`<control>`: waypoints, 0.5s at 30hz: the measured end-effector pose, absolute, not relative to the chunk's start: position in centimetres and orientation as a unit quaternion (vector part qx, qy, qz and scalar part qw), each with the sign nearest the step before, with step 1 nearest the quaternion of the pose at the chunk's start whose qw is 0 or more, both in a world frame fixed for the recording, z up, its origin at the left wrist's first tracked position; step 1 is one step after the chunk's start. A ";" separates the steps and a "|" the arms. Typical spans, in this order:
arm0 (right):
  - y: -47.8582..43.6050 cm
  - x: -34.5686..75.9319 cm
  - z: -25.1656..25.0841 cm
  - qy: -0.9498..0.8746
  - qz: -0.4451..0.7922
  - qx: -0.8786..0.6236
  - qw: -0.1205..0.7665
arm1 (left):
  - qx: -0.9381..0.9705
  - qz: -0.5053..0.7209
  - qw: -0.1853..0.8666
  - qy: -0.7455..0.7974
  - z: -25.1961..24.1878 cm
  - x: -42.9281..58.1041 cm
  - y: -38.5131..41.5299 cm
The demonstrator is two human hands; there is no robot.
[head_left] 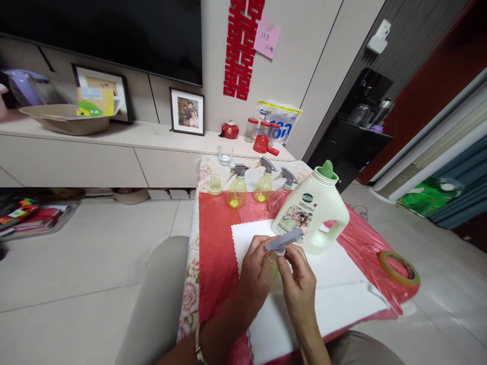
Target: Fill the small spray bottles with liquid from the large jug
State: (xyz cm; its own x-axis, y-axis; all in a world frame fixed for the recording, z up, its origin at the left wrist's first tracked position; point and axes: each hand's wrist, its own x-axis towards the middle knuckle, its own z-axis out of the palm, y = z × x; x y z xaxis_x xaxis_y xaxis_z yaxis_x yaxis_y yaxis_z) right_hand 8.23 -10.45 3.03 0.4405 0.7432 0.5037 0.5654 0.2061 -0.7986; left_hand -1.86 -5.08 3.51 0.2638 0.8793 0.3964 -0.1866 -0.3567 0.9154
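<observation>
My left hand is wrapped round a small yellowish spray bottle, mostly hidden behind the fingers. My right hand pinches the collar under its grey trigger spray head. Both hands hover over a white cloth on the table. A white detergent jug with a green cap stands tilted just behind the hands. Three more spray bottles with grey heads stand in a row at the far side, on the red plastic sheet.
A green tape roll lies at the right table edge. A small yellow-green cup and a glass stand at the far end. A low cabinet with photo frames, jars and a red teapot runs along the wall. My knee is left of the table.
</observation>
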 end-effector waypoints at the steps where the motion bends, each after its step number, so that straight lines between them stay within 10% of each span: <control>1: -10.4 8.2 3.1 -0.522 0.075 -0.626 0.574 | 0.615 0.536 0.508 0.275 3.6 -1.8 -5.1; 15: -9.4 6.0 -0.1 -0.406 0.025 -0.645 0.647 | 0.550 0.523 0.579 0.298 4.1 -1.9 -5.2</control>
State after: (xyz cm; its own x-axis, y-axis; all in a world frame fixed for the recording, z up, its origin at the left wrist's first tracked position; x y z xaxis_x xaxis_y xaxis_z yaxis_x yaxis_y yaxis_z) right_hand 6.05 -9.41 -0.07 0.6693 0.5557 0.4931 0.4911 0.1671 -0.8549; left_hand -1.86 -5.19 4.10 0.2758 0.9334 0.2296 -0.2779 -0.1512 0.9486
